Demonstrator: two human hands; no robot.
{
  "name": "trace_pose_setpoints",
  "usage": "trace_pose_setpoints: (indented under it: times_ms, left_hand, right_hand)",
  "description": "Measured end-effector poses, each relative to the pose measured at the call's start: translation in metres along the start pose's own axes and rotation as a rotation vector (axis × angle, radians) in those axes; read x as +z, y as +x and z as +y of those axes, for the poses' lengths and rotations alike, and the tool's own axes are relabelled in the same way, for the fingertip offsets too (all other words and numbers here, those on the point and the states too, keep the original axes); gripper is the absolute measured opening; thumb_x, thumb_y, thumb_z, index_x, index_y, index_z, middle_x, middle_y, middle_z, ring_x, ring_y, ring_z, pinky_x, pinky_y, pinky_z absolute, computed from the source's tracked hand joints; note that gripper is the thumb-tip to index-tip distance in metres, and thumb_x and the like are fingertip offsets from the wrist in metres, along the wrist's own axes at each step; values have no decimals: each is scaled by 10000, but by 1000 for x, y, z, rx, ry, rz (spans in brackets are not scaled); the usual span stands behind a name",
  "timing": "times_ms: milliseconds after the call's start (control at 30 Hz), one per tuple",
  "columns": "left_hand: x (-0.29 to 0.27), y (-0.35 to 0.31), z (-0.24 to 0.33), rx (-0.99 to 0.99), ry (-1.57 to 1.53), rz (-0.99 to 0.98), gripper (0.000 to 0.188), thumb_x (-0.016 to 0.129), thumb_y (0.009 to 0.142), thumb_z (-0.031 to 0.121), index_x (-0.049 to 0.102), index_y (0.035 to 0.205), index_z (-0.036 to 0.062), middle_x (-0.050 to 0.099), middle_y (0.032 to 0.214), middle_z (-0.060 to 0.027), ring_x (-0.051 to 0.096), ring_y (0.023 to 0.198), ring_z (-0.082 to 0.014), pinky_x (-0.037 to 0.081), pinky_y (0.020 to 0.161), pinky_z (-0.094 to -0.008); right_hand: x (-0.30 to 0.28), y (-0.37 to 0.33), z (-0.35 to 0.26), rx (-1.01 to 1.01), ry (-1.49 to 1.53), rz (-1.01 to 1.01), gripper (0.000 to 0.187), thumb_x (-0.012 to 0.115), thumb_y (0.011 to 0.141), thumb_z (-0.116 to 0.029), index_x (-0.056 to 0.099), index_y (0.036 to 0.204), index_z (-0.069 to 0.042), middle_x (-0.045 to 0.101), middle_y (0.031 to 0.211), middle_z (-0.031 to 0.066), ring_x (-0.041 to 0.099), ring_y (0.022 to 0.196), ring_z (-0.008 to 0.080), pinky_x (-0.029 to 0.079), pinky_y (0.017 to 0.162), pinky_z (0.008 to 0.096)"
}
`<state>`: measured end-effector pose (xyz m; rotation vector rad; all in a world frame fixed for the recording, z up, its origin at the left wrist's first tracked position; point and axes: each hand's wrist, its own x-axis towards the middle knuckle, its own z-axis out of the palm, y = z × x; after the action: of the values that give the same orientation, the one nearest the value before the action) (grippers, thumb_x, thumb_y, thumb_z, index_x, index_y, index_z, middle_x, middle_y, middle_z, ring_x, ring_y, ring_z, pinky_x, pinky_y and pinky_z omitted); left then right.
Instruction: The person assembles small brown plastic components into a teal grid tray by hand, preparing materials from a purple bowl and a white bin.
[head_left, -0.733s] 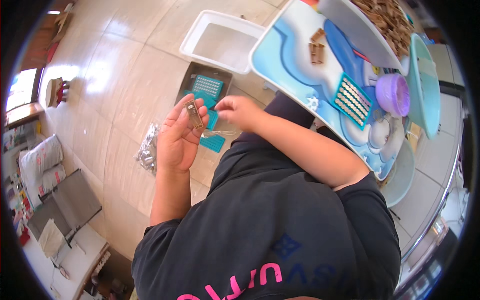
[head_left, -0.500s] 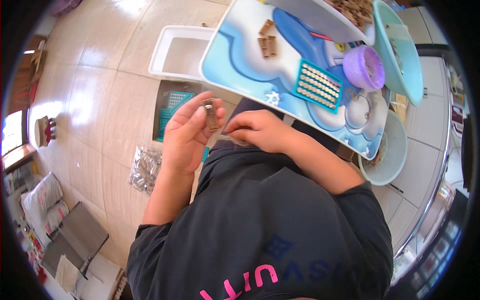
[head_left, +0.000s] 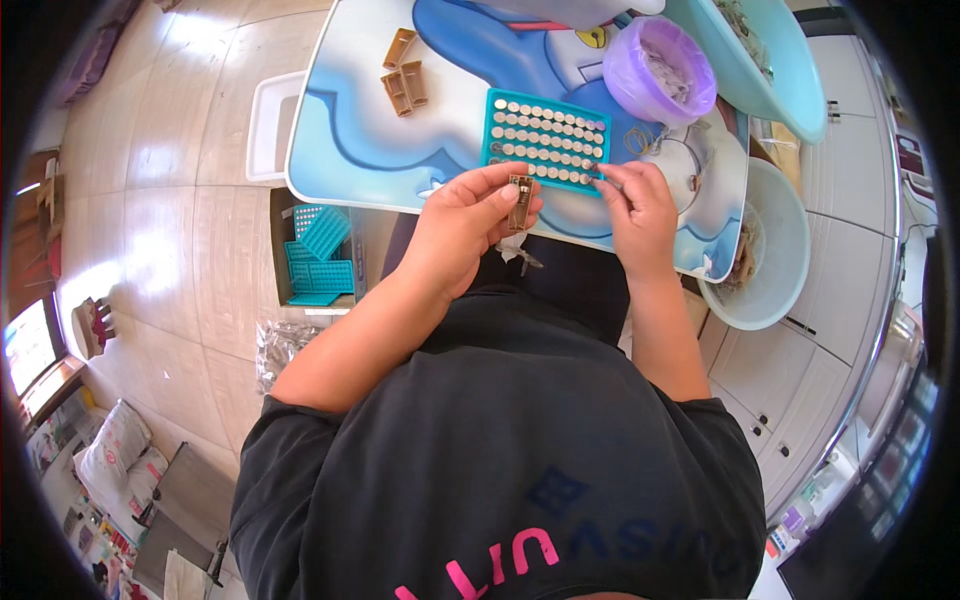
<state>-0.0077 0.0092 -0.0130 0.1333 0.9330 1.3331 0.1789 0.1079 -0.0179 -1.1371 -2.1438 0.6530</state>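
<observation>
My left hand (head_left: 462, 218) is closed on a small, narrow brown casing (head_left: 519, 208), held upright between thumb and fingers. A small metal part shows inside its top end. My right hand (head_left: 643, 212) is at the lower right corner of a teal tray (head_left: 489, 125), its thumb and index finger close together at the end of a row. Whether a piece is pinched there is too small to tell. Rows of round silver pieces (head_left: 545, 140) stand in the tray. The casing is just in front of the tray's near edge.
Several brown casings (head_left: 408, 88) lie on the blue-and-white table (head_left: 345, 150). A purple lined bin (head_left: 625, 70) and a pale blue basin (head_left: 800, 85) stand right of the tray. Another basin (head_left: 785, 245) is lower right. Left, a box holds teal trays (head_left: 325, 275) beside a white tub (head_left: 262, 130).
My right hand has moved from my lap up to the tray's corner. My left hand, still holding the brown casing, has come over the table's near edge. The view has shifted right.
</observation>
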Motion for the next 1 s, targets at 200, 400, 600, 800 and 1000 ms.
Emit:
trace_pose_setpoints:
  times_ms: [200, 400, 600, 800, 1000]
  left_hand:
    - [9, 5, -1, -6, 10, 59, 280, 485, 924, 57, 517, 1193, -17, 618, 1059, -143, 626, 935, -212, 522, 826, -328]
    - [11, 6, 0, -14, 24, 70, 280, 485, 925, 61, 507, 1193, -20, 618, 1065, -146, 624, 944, -218, 520, 834, -333]
    - [9, 5, -1, -13, 24, 60, 269, 483, 927, 64, 515, 1181, -16, 619, 1064, -142, 624, 949, -216, 517, 837, -333]
    - [9, 6, -1, -17, 11, 39, 263, 488, 925, 68, 523, 1174, -11, 622, 1061, -125, 626, 940, -199, 518, 832, -328]
    - [5, 6, -4, -12, 7, 6, 257, 493, 924, 66, 533, 1166, -10, 621, 1037, -93, 624, 912, -169, 521, 822, -311]
  right_hand:
    - [0, 0, 4, -103, -46, -25, 106, 669, 742, -30, 649, 845, -34, 566, 807, 71, 575, 676, 214, 459, 591, 296]
    - [-6, 9, -1, -74, -87, -128, 99, 681, 722, -59, 615, 795, -46, 565, 797, 59, 578, 694, 228, 457, 587, 319]
    - [-8, 12, -1, -122, -124, -166, 117, 685, 709, -67, 597, 786, -53, 559, 789, 54, 574, 716, 231, 455, 604, 329]
    - [-5, 13, -27, 7, 17, -150, 116, 693, 703, -54, 602, 774, -50, 564, 792, 75, 576, 686, 231, 458, 580, 318]
    - [25, 9, -43, -220, 174, 14, 146, 711, 667, -3, 595, 752, -29, 572, 752, 82, 580, 662, 221, 464, 552, 296]
